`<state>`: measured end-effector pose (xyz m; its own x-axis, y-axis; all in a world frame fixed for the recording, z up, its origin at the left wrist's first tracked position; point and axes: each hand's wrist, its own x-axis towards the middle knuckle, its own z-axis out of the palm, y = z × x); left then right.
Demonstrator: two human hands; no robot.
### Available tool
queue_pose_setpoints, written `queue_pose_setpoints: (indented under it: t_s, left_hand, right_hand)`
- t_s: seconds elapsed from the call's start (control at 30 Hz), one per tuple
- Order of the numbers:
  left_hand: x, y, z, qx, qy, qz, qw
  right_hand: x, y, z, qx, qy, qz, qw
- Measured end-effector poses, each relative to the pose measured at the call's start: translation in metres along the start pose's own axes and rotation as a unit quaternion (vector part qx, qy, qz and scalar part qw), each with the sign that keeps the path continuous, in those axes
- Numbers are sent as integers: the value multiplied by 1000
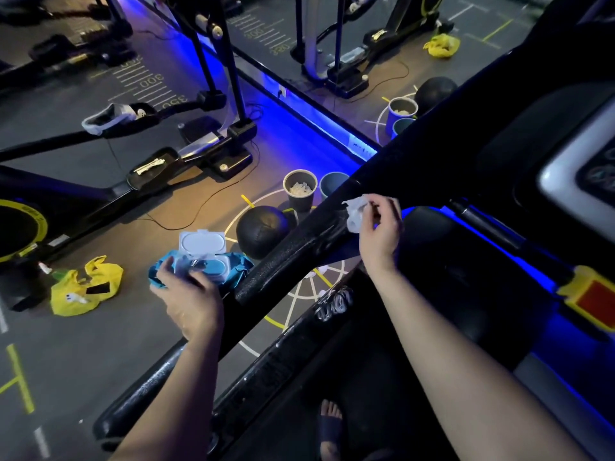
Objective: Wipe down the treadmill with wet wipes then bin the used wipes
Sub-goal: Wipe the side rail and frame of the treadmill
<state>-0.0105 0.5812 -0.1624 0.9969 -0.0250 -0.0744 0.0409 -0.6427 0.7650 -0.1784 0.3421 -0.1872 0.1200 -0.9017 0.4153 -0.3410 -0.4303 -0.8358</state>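
Right arm: bare forearm, nearest the lens, reaching from near right toward the middle.
Right hand (379,227): fingers curled, pinching a crumpled white wipe (355,212) between thumb and fingertips.
Wipe: bunched, held at the right edge of the treadmill handrail (299,241); whether it presses on the rail cannot be told.
Treadmill handrail: black and glossy, running on a slant from near left to far right between the two hands.
Left hand (189,297): clamped round a blue wipe pack (233,266), held just left of the rail and above the floor.
Wipe pack: its white flip lid (201,242) stands open.
Console (572,168): grey-rimmed panel at the far right, blurred.
Foot (329,424): in a dark sandal, low down beneath the right arm.
Bin (299,191): dark cup-shaped tub on the floor beyond the rail, white crumpled bits inside; a second tub (332,184) stands just beside it on the right.
Ball (261,231): black, on the floor near the bin.
Yellow bag (83,287): on the floor at the left, well apart from the bin.
Exercise bike (100,181): black frame at the far left.
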Motion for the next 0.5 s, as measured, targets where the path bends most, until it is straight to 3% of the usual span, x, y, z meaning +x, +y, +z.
queue_pose_setpoints:
  t_s: [0.2, 0.37, 0.5]
  left_hand:
    - [0, -1, 1, 2, 1, 6, 1000]
    - [0, 0, 0, 2, 0, 9, 1000]
    - [0, 0, 1, 10, 0, 6, 1000]
  right_hand:
    - [13, 10, 5, -48, -29, 8, 998]
    - [-23, 6, 15, -60, -54, -63, 995]
    - [-41, 3, 12, -32, -133, -24, 990]
